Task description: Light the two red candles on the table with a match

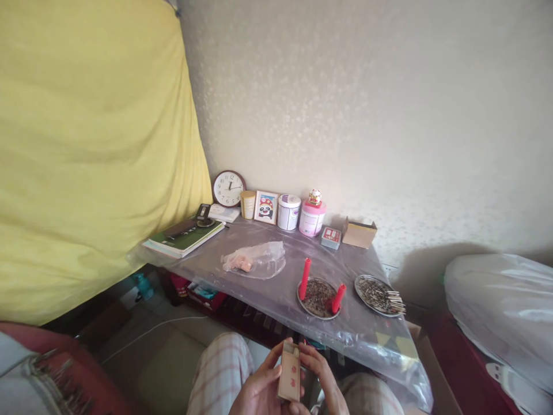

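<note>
A small cardboard matchbox (289, 377) with red characters is held above my lap. Along its left side, my left hand (261, 383) grips it between thumb and fingers. My right hand (322, 374) is closed around the right side, with fingertips at the top end and the thumb near the bottom. At the top end the inner tray shows a little; I cannot make out its contents clearly. Past the box, two red candles (305, 279) stand on a metal plate (299, 293) strewn with dark bits, the right one shorter and tilted.
A second plate (358, 288) holds many matchsticks at the table's right. A plastic bag (259, 256) lies mid-table. Behind stand a clock (228, 188), a framed panda picture (265, 207), tins (288, 213) and an open carton (359, 233). Books (185, 239) lie left. Plastic sheeting (380, 334) covers the table.
</note>
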A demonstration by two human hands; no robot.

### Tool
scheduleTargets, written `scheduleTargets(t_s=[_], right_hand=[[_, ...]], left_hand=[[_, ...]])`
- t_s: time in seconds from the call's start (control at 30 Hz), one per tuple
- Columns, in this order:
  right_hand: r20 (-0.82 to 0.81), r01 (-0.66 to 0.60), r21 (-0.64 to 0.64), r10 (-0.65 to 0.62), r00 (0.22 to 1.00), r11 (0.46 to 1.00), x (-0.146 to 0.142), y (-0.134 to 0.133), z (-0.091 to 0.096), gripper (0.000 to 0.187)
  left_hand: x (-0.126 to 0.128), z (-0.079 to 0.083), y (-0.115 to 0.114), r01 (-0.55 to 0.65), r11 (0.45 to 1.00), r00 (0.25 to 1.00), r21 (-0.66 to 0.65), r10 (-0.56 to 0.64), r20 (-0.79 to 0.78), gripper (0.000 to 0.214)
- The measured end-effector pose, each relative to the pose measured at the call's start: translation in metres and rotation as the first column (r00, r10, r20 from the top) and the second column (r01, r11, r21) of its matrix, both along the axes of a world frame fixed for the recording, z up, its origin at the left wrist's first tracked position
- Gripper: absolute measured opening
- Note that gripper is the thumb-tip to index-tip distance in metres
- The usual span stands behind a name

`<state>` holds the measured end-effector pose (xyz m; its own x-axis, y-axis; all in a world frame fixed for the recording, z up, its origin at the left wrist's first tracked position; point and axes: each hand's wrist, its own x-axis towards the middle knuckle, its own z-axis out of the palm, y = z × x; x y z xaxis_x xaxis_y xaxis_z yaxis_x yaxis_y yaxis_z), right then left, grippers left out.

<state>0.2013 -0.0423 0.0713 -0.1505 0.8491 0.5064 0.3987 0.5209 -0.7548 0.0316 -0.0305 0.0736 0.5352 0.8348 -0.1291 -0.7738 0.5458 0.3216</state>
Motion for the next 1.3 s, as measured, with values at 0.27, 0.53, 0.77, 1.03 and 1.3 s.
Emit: scheduleTargets(t_s=[0.27, 0.53, 0.77, 1.03, 1.3], right_hand=[[0.074, -0.082, 0.042, 0.078, 0.994, 0.996, 0.007, 0.006, 0.001, 0.061], [-0.007, 0.008, -0.009, -0.008, 1.000, 1.000, -0.003, -0.002, 0.007, 0.059], [0.098, -0.062, 0.002, 0.061, 0.993, 0.998, 0.006, 0.001, 0.010, 0.059], [0.090, -0.053, 0.008, 0.052, 0.995, 0.999, 0.003, -0.002, 0.013, 0.059], [0.082, -0.045, -0.001, 0.045, 0.996, 0.999, 0.001, -0.002, 0.015, 0.056]], left_hand=[[-0.002, -0.006, 0.000, -0.029, 1.000, 1.000, -0.006, 0.029, -0.009, 0.036], [-0.001, -0.001, -0.001, -0.029, 1.000, 0.999, -0.008, 0.029, -0.036, 0.039], [-0.001, -0.002, -0.001, -0.025, 1.000, 0.998, -0.003, 0.024, -0.053, 0.040], [-0.002, -0.001, -0.002, -0.043, 0.999, 0.998, 0.022, 0.044, -0.040, 0.037], [-0.004, 0.004, -0.005, -0.038, 0.998, 0.998, 0.042, 0.040, -0.054, 0.037]])
